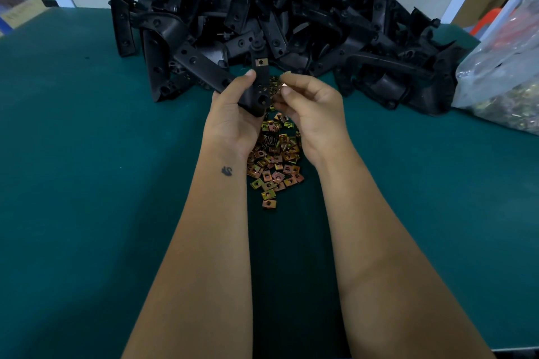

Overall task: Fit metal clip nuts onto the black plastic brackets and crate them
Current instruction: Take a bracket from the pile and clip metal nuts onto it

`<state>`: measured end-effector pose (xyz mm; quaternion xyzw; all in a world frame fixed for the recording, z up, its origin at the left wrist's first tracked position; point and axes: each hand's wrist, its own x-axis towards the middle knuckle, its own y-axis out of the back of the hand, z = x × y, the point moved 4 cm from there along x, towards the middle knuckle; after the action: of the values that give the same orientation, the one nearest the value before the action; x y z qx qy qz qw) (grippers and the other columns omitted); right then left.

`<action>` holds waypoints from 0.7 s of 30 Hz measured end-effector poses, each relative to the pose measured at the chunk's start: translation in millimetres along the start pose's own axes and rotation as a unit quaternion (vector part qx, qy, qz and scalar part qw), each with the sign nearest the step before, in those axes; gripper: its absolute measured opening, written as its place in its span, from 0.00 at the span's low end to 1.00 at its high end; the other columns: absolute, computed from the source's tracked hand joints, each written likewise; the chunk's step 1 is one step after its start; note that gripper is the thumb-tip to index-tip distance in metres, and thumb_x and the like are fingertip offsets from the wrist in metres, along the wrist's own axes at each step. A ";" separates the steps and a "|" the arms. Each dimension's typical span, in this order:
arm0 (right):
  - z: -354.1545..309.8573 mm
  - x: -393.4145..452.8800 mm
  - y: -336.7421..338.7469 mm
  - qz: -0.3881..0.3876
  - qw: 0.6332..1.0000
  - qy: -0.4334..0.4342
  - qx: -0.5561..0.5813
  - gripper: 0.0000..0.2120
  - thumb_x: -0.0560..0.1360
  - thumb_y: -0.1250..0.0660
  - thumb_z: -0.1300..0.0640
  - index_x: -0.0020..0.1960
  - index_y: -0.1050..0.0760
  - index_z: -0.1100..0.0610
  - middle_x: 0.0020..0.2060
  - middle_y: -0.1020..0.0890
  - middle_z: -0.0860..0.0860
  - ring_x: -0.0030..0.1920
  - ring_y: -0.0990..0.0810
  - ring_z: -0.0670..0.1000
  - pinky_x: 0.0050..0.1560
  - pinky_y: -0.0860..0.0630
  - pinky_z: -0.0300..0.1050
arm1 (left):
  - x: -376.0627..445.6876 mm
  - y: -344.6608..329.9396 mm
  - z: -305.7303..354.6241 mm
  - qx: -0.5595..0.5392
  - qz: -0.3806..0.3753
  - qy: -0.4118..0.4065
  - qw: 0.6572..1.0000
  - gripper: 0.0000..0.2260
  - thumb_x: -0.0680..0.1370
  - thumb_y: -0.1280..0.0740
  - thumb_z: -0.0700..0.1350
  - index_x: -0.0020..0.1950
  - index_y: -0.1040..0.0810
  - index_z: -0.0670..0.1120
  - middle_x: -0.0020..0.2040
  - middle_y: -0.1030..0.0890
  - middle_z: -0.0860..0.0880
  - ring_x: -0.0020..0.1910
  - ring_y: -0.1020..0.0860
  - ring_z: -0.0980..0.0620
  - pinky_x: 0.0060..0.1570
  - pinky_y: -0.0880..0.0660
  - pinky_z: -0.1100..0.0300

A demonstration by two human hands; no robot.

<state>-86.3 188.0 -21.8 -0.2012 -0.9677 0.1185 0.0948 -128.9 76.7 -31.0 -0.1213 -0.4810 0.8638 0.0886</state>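
Black plastic bracket (260, 87) at centre frame, upright, with one metal clip nut (259, 62) already seated near its upper end. Gripped low down by left hand (233, 114), fingers curled round its base, thumb up along its left edge. Just right of it, right hand (313, 108) with fingertips pinched on a second clip nut (284, 85), held close beside the bracket but not plainly touching it. Below and between both wrists, loose heap of brass-coloured clip nuts (272, 166) spread on the dark green surface (87, 183). Behind, across the upper middle of the frame, big pile of black brackets (291, 14) against a white panel. At right edge, clear plastic bag (501, 79) holding more small metal parts, resting on the surface just beside the pile.
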 end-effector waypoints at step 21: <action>-2.6 -5.0 -2.4 -0.030 0.997 -0.056 0.042 0.05 0.76 0.32 0.68 0.44 0.21 0.60 0.38 0.19 0.54 0.35 0.20 0.48 0.37 0.21 0.40 | 5.5 3.7 -1.3 0.044 -0.016 -0.003 0.999 0.19 0.77 0.32 0.34 0.64 0.33 0.43 0.51 0.20 0.41 0.50 0.20 0.45 0.50 0.20 0.53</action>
<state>-82.1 184.3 -19.3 -0.1610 -0.9712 0.1674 0.0523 -133.9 77.3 -35.5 -0.1068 -0.4444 0.8831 0.1064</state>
